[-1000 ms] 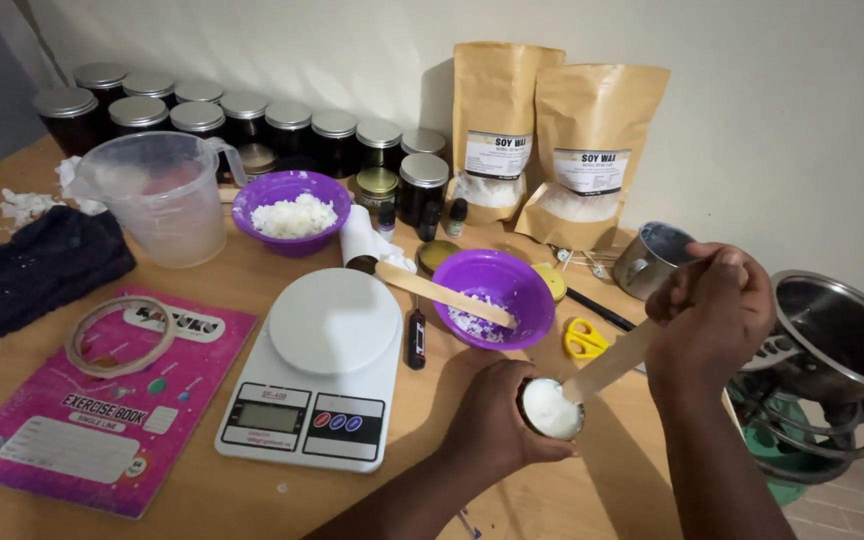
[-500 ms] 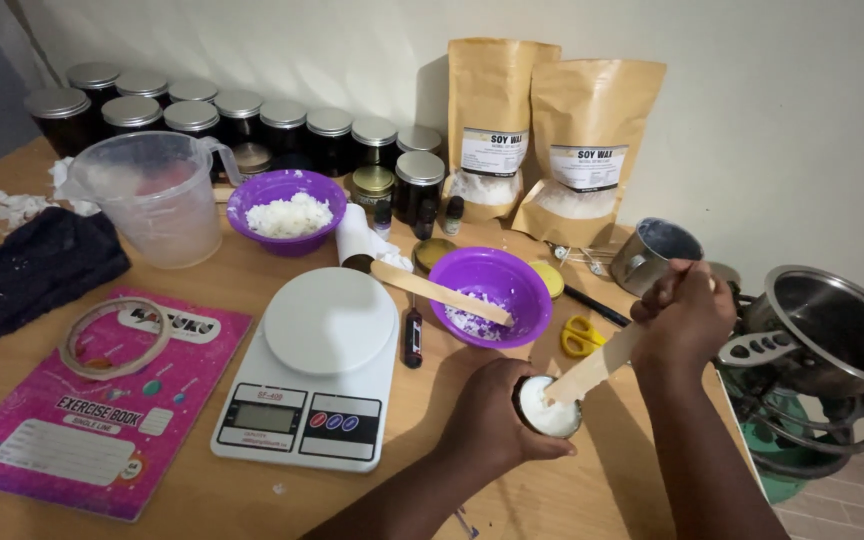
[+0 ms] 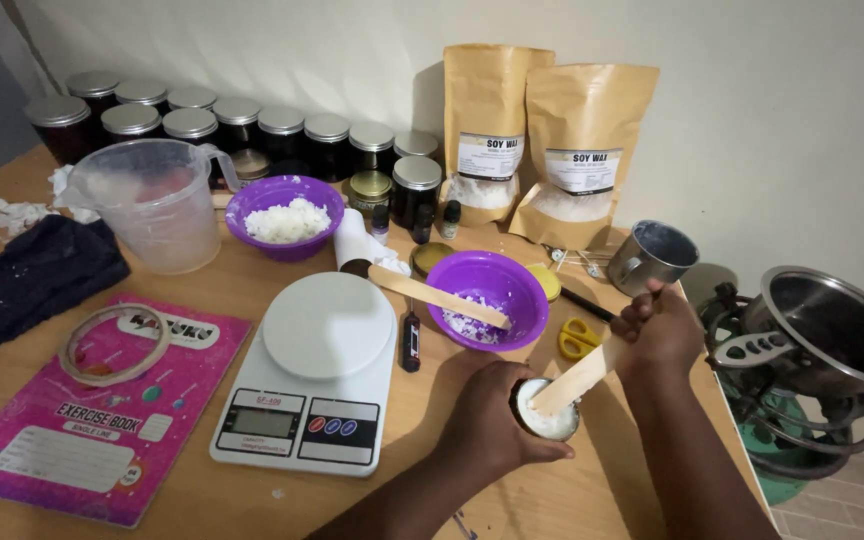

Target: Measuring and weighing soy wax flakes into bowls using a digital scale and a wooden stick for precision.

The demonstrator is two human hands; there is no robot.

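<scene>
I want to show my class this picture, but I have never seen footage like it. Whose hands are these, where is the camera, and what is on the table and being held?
There is no machine here: a person wears a camera on the head, looking down at their own two hands. The left hand grips a small jar of white wax. The right hand holds a flat wooden stick with its end in that jar. On the wooden table lie a white kitchen scale, two purple bowls holding white flakes, a clear measuring jug, dark lidded jars, two brown pouches, yellow scissors and a pink exercise book.
</scene>
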